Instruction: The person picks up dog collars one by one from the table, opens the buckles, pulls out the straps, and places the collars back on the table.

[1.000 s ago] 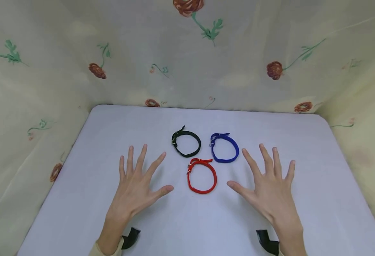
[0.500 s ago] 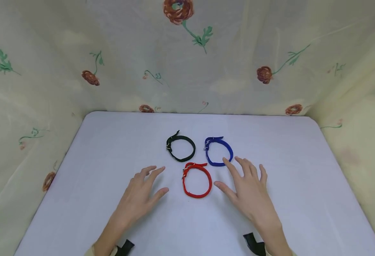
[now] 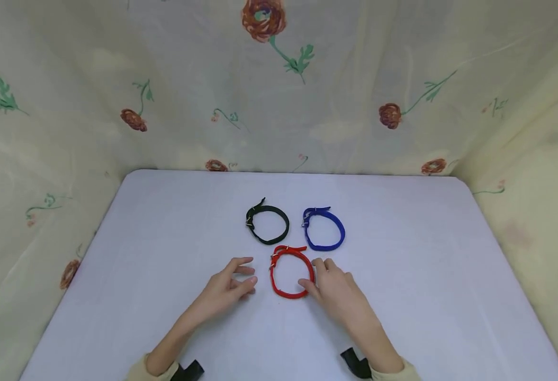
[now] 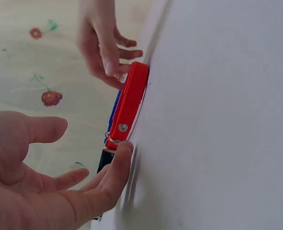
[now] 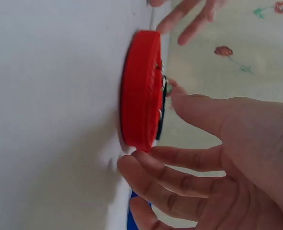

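Note:
A red buckled collar [image 3: 286,295] lies in a loop on the white table, nearest to both hands. My right hand [image 3: 338,293] is at its right side, with the thumb over the loop and the fingers outside. In the right wrist view the thumb stands apart from the red strap [image 5: 141,91], and the fingertips are close to its edge; contact is hard to tell. My left hand [image 3: 219,296] hovers left of the collar with fingers loosely bent, holding nothing. Behind lie a blue collar [image 3: 324,247] and a black collar [image 3: 287,219], each looped and buckled.
The white table [image 3: 426,264] has rounded far corners. A pale curtain [image 3: 345,95] with printed flowers hangs behind it and along both sides. Black wrist mounts [image 3: 357,364] show below the hands.
Both hands, spread wide at first, have bent their fingers and come inward. The right hand has moved left to the red collar. The view has shifted slightly; the collars lie as before.

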Demonstrator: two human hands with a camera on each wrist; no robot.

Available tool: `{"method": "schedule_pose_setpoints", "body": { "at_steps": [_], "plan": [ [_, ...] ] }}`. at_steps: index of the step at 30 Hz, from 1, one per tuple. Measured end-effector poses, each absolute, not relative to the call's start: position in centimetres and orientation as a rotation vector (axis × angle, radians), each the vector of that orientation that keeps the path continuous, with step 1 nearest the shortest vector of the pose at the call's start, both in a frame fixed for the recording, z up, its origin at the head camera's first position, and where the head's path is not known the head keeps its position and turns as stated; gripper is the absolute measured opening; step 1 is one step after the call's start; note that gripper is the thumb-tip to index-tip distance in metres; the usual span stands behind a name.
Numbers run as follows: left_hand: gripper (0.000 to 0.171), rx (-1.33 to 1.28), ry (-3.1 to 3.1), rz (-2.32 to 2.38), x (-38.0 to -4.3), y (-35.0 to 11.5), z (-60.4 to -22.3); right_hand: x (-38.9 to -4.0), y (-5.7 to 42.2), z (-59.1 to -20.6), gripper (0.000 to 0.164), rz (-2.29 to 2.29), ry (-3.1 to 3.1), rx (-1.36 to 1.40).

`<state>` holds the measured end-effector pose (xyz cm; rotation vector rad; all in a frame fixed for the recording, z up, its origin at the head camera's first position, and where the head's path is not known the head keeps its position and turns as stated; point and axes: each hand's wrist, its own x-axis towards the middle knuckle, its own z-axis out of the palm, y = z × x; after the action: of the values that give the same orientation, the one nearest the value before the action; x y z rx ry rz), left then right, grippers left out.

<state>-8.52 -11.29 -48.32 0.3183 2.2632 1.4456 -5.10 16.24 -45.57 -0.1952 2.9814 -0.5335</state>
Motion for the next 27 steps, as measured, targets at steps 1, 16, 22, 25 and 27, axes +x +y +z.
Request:
{"method": "schedule_pose_setpoints", "body": {
  "at_steps": [1,16,22,25,27],
  "plan": [
    [0.059,0.326,2.221,1.452,-8.5,-11.2,-48.4,-5.1,15.9,-45.9,0.05,-0.544,2.975,-0.191],
    [0.063,0.295,2.087,1.5,-8.9,-9.9,-48.8,-5.9,14.4,-47.3,0.024,-0.521,3.159,-0.106],
    [0.058,0.24,2.017,1.608,-8.6,-9.8,-49.1,-5.7,14.4,-47.0,0.016,-0.472,3.204,-0.119],
    [0.056,0.174,2.013,1.646,-8.0,-9.7,-49.0,-5.3,14.2,-46.7,0.013,-0.501,3.178,-0.115],
    [0.053,0.142,2.04,1.669,-7.6,-9.6,-48.8,-5.0,13.9,-46.4,0.014,-0.529,3.151,-0.124]
  ]
}}
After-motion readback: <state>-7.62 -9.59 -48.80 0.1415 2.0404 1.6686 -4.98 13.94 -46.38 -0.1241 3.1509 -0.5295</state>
